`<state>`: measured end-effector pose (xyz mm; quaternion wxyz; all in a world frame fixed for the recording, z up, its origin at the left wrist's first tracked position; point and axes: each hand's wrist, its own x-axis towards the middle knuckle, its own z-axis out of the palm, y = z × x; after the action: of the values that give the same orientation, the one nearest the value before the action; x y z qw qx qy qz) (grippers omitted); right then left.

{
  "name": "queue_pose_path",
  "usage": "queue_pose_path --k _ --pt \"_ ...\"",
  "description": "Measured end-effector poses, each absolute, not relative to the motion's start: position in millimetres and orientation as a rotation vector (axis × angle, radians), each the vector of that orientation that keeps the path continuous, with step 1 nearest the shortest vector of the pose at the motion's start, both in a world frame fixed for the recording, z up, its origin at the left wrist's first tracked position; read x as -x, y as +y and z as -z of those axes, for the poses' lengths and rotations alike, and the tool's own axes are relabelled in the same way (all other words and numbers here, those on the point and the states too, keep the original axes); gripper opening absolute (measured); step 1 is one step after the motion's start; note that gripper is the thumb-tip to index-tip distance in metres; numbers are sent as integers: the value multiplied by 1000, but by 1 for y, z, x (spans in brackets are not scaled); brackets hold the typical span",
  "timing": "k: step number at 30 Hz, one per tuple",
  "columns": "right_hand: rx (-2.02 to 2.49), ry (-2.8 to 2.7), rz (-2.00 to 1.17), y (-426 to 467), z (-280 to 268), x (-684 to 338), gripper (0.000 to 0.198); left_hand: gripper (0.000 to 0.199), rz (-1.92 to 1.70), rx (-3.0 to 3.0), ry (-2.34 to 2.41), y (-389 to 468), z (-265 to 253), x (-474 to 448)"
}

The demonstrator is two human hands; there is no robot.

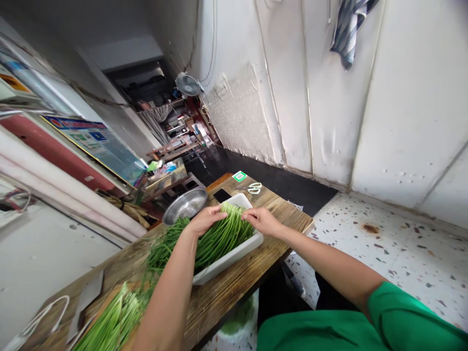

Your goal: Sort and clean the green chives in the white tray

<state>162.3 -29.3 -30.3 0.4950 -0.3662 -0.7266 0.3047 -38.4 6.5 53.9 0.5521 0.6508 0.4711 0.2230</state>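
Long green chives (pixel 228 229) fill a white plastic tray (pixel 228 263) on the wooden table, their pale stem ends toward the far end and their leaves spilling over the near left side. My left hand (pixel 207 218) lies across the bundle, with thumb and fingers closed on the chives near the pale ends. At the tray's right edge my right hand (pixel 262 220) is closed in a pinch beside the stem ends. What its fingertips hold is too small to make out. A second pile of chives (pixel 113 317) lies at the near left, partly behind my left forearm.
A cleaver (pixel 86 297) and a white cable (pixel 46 312) lie at the table's left end. Beyond the tray are a metal basin (pixel 186 204), a black phone (pixel 221 196), scissors (pixel 255 187) and a green QR card (pixel 240 176). A wall fan (pixel 188 84) hangs farther back.
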Motion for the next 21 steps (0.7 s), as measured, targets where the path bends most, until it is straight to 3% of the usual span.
queue_pose_path --k 4,8,15,21 --pt "923 -1662 -903 -27 11 -159 16 42 -481 -1584 1216 2 -56 53" --pt "1000 -1454 -1298 -30 -6 -152 16 50 -815 -1778 1491 -2 -54 60" --pt "983 -1462 -1501 -37 -36 -133 13 92 -901 -1893 1507 -19 -40 50" --pt "973 -1457 -1500 -37 -50 -114 24 76 -1058 -2193 1581 -27 -35 34"
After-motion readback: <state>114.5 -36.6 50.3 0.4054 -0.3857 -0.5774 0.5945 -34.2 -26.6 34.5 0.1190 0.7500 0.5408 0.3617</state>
